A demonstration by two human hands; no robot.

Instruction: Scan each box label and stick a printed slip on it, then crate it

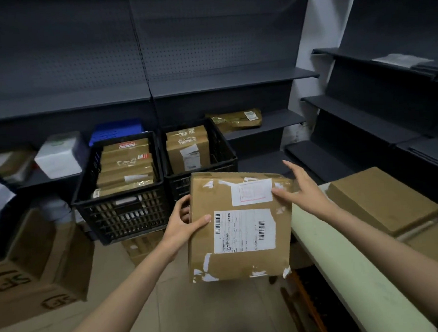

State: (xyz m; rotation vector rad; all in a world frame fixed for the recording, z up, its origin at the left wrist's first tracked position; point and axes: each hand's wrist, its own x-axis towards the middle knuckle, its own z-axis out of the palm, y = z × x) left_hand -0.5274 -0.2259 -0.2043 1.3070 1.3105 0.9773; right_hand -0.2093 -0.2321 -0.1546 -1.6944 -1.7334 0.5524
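Observation:
A flat brown cardboard box (243, 263) is held up in mid-air at the centre. It carries a white shipping label with barcodes (244, 230) and, above that, a smaller white printed slip (251, 192). My left hand (184, 224) grips the box's left edge, thumb on its face. With straight fingers, my right hand (300, 187) touches the box's upper right, its thumb at the slip's right edge. Beyond the box stand two black crates: the left one (119, 216) full of upright boxes, the right one (222, 150) holding a couple.
A pale table (345, 268) on the right carries more brown boxes (382, 200). Dark shelves line the back and right walls, with a white parcel (58, 155), a blue bin (117, 129) and a brown packet (238, 119). An open carton (38, 266) sits on the floor left.

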